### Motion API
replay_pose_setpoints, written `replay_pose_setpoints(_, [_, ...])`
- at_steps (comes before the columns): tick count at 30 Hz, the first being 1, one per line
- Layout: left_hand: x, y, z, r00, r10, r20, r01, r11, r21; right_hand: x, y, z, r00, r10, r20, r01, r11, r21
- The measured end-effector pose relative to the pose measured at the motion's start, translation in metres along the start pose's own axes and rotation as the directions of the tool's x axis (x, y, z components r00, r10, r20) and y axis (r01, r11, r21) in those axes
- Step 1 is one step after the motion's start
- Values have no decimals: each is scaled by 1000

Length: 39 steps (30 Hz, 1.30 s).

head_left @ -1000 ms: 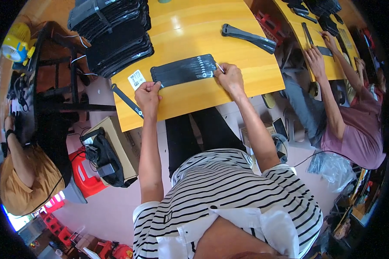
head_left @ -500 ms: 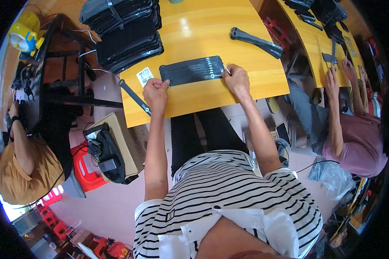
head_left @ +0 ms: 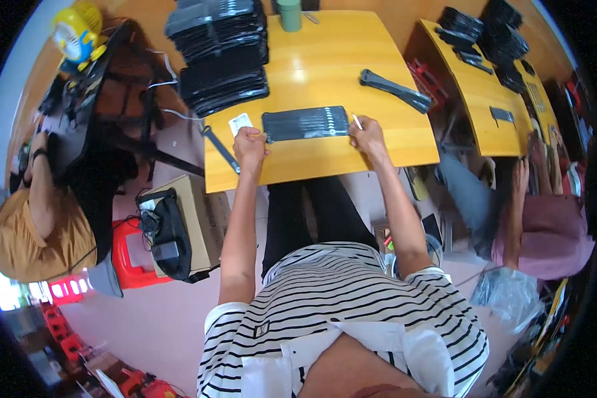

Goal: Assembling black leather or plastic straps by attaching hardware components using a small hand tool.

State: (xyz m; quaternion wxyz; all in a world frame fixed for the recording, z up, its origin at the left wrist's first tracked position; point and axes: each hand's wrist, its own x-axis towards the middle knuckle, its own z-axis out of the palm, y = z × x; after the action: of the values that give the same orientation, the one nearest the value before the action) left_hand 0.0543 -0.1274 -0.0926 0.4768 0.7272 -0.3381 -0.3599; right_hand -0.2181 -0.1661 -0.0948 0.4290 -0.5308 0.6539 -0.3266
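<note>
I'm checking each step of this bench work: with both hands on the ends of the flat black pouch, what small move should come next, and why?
Probably lift the flat black pouch clear of the yellow table. The left hand grips its left end and the right hand its right end, so it is held at both sides. It lies flat near the table's front edge. A white card lies just beside the left hand.

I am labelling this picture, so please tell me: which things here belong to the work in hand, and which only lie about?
In hand:
- flat black ribbed pouch, held at its ends by left hand and right hand
- thin white stick at the right hand

Lying about:
- small white card
- green cylindrical cup
- stack of black pouches
- long black tool
</note>
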Motion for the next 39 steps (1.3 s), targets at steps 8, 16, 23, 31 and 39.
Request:
replay_pose_setpoints(8, [23, -14, -100, 862, 294, -413, -165, 933, 320, -57, 8, -21, 987, -157, 24, 149, 969, 198])
replay_pose_setpoints(16, [133, -92, -125, 985, 94, -146, -82, 993, 90, -99, -4, 8, 955, -213, 208, 161, 957, 240])
replay_pose_setpoints(23, [44, -14, -129, 991, 117, -67, -130, 963, -237, -110, -16, 17, 950, -255, 179, 236, 964, 124])
replay_pose_setpoints(31, [-124, 56, -85, 949, 213, 233, -51, 831, -554, -141, -97, 67, 730, -637, 249, 577, 769, 276])
replay_pose_setpoints(39, [-120, 18, -81, 968, 83, 235, 90, 762, -642, -122, -46, 3, 734, -194, 651, 79, 976, 202])
